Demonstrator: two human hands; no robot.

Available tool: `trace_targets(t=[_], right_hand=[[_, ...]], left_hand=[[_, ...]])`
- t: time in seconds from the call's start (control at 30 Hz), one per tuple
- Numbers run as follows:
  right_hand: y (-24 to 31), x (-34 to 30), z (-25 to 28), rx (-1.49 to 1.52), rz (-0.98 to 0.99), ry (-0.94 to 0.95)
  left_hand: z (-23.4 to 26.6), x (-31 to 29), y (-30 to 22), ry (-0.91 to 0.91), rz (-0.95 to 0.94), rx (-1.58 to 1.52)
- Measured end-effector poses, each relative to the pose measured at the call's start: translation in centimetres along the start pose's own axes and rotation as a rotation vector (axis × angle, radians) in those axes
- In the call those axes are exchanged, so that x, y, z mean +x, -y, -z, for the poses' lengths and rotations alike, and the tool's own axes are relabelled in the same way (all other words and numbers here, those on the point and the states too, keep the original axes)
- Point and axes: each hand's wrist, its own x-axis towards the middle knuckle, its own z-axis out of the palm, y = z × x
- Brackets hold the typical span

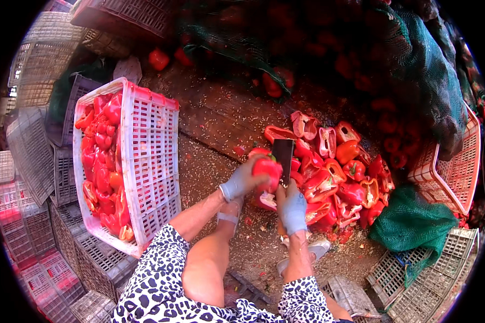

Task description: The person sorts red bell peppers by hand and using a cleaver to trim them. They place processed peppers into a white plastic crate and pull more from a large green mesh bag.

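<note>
A whole-looking red bell pepper [268, 171] is gripped in my gloved left hand [241, 180], its green stem end turned up. My gloved right hand [292, 209] is closed round the handle of a cleaver [283, 153], whose dark broad blade stands upright against the pepper's right side. Below the held pepper, another piece of pepper [266, 201] shows between my hands. A heap of cut red pepper halves [328, 180], many with pale cores and seeds, lies just right of the blade. My fingers partly hide the handle.
At left a tilted white crate [151, 161] holds red pepper pieces [103, 161]. Stacked crates [32, 215] stand beyond it. Green mesh sacks [412, 218] and a pinkish crate [448, 177] lie at right. Seeds litter the floor [210, 129]. My sandalled foot [229, 218] is under my left arm.
</note>
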Motion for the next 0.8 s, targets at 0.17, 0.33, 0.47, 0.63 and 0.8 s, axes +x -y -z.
trace_targets(t=[0.17,0.33,0.47,0.63,0.8], right_hand=[[-3.7,2.4,-1.8,0.519,0.070,-0.249],[-4.1,0.4,-1.5,0.791,-0.217,-0.067],[-3.3,0.7,-1.0,0.795,-0.211,-0.021],[-3.5,0.9,-0.4,0.883,-0.264,0.081],[-4.2,0.8,-0.1,0.900,-0.147,-0.061]], left_hand=[[-0.4,1.4,-1.7,0.248,-0.218,0.637],[5.0,9.0,-5.7,-0.166,-0.173,0.917],[6.5,18.5,-7.8,-0.476,-0.273,1.116],[6.2,25.9,-7.6,-0.462,-0.212,1.103],[5.2,25.2,-8.0,-0.518,-0.228,0.857]])
